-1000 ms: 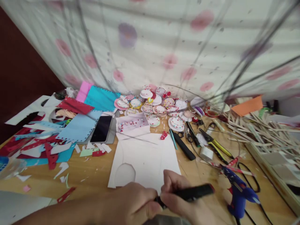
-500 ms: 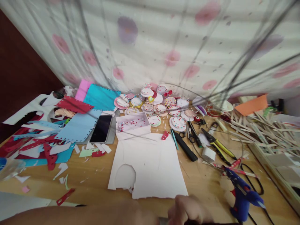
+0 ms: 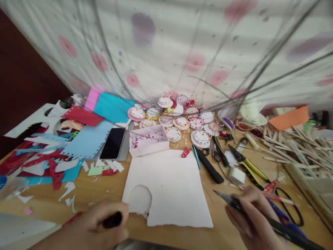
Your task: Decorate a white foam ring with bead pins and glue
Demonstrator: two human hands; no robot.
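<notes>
My right hand (image 3: 251, 217) holds a long black pen (image 3: 288, 231) with its thin pointed tip bare and aimed left, above the table beside the white sheet. My left hand (image 3: 104, 222) is closed around a short black piece (image 3: 112, 220) that looks like the pen's cap; only its dark end shows. Between the hands lies a white paper sheet (image 3: 179, 191) with a round cut-out near its lower left and a ragged lower edge. Neither hand touches the sheet.
A small white box (image 3: 149, 147) with beads and several decorated paper hats (image 3: 200, 138) stand behind the sheet. At left are a phone (image 3: 112, 144) and paper scraps (image 3: 56, 170). Pliers (image 3: 249, 165), a black-handled cutter (image 3: 209, 166) and a blue glue gun (image 3: 279, 211) lie at right.
My hands were close together at the bottom edge. They have moved apart: the left is now left of the sheet's lower edge, the right is raised at right with the uncapped pen.
</notes>
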